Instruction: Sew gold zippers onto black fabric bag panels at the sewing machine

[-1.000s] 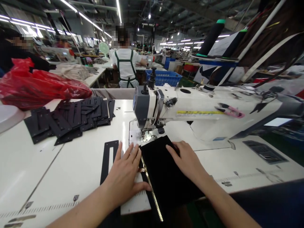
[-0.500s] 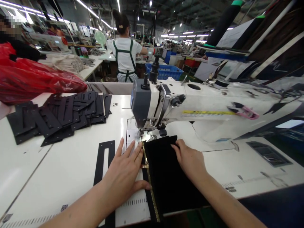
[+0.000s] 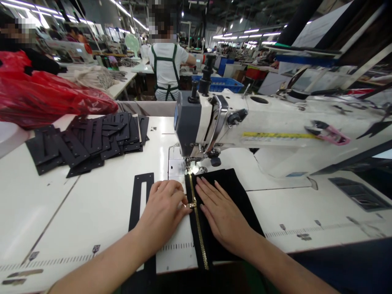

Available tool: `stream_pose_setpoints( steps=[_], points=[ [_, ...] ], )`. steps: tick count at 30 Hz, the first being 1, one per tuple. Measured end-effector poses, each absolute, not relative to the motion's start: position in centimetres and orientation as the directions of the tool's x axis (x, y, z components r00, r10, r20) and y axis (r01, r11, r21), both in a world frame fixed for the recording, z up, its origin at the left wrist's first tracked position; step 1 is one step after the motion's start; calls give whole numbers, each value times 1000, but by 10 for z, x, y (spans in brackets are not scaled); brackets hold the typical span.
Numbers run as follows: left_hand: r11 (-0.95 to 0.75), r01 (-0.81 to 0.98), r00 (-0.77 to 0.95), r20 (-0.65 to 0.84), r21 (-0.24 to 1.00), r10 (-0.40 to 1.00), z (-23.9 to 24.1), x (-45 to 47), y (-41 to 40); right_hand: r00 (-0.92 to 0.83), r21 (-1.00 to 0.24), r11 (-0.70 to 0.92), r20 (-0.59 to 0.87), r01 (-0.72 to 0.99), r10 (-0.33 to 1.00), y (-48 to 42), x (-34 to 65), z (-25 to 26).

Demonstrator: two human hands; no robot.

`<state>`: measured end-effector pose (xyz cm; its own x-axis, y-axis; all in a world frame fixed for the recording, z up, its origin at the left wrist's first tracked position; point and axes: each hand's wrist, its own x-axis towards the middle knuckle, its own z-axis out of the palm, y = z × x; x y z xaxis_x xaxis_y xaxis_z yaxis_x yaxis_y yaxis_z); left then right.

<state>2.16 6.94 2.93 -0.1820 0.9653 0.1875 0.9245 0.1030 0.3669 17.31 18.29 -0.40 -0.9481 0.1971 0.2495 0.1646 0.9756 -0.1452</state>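
Note:
A black fabric piece [image 3: 237, 196] with a gold zipper [image 3: 198, 228] along its left edge lies on the white table, its far end under the sewing machine's presser foot [image 3: 193, 165]. My left hand [image 3: 163, 210] has its fingers curled, pinching the zipper's slider [image 3: 192, 205]. My right hand [image 3: 222, 212] lies flat and open on the black fabric just right of the zipper. A black slotted frame piece [image 3: 140, 196] lies on the table left of my left hand.
The white sewing machine [image 3: 245, 122] spans the table to the right. A pile of black slotted pieces [image 3: 88, 141] and a red plastic bag [image 3: 45, 98] sit at the back left. A person in a green apron [image 3: 165, 69] works beyond. Pink snips [image 3: 329, 132] rest on the machine arm.
My left hand went from flat to curled and pinched the zipper slider. My right hand moved left from the fabric's far edge to lie flat beside the zipper.

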Motion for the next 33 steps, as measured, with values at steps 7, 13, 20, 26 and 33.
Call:
stream_pose_setpoints(
  steps=[7,13,20,26,33],
  points=[
    [201,790,-166,-114,579,979,43,50,56,-957,-122,977,213,176,199,183,173,0],
    [-40,918,2,96,394,995,36,41,42,-961,-83,979,194,186,199,182,172,2],
    [-146,989,144,107,11,984,40,12,10,-965,-74,979,173,190,200,182,172,4],
    [-23,988,51,180,-151,982,7,-1,-54,-954,-124,977,228,173,197,184,175,3],
    [-81,995,87,131,-54,988,18,-8,-54,-961,-137,973,184,184,208,184,170,10]
  ],
)
